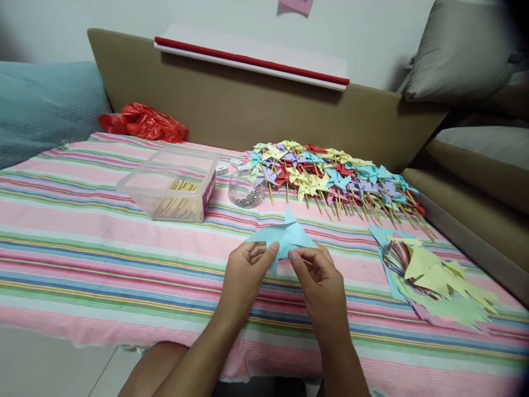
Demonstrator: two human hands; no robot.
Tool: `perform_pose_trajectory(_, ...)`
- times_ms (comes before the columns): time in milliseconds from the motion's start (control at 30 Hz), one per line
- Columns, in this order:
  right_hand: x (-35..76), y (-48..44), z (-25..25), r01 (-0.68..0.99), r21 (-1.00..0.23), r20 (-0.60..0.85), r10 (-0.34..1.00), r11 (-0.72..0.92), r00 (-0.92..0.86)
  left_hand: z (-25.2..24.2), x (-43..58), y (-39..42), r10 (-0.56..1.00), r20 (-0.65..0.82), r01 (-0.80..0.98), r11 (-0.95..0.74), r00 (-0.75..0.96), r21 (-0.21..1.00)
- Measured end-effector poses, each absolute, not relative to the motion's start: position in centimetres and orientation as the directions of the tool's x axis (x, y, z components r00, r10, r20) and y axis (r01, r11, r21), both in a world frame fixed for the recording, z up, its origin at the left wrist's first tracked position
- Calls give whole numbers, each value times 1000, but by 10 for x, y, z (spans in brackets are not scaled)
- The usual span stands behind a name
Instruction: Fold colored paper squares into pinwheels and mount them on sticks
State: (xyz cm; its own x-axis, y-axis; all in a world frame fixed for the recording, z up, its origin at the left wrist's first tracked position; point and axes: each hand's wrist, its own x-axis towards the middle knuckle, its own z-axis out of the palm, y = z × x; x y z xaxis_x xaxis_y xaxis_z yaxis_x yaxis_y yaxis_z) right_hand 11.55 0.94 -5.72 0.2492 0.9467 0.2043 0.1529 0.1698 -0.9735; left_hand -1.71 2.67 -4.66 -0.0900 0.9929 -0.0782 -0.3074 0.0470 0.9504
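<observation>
A light blue paper pinwheel piece (285,234) is held just above the striped tablecloth (103,259). My left hand (243,273) pinches its lower left part between thumb and fingers. My right hand (316,278) grips its lower right part with curled fingers. The paper's points stick up and out to both sides.
A clear plastic box (169,187) with wooden sticks stands at the left. Beside it is a small clear jar of metal pins (246,193). Several finished coloured pinwheels on sticks (330,176) lie behind. Cut paper sheets (433,281) are stacked at the right. A red bag (144,122) lies at the back.
</observation>
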Motion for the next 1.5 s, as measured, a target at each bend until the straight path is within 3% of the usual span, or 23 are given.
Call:
perform_pose_trajectory(400, 110, 12, -56, 112, -979, 196, 934, 170, 297, -48, -15, 23, 996, -67, -254, 53, -50, 966)
perform_pose_trajectory(833, 104, 13, -60, 172, -970, 221, 908, 169, 355, -46, -15, 22, 993, -37, -218, 12, -112, 976)
perform_pose_trajectory(1067, 102, 14, -59, -26, -986, 136, 896, 162, 422, -45, -18, 21, 994, 69, -85, -77, -86, 993)
perform_pose_trajectory(1233, 114, 15, -61, -9, -999, 45, 964, 49, 263, -43, -27, 20, 982, 190, 77, -190, 9, 979)
perform_pose_trajectory(1367, 120, 14, -61, 11, -999, 54, 990, 53, 127, -44, -35, 21, 962, 254, 210, -269, 97, 940)
perform_pose_trajectory(1500, 118, 13, -59, 24, -998, 52, 993, 49, 103, -45, -38, 22, 949, 276, 243, -307, 151, 920)
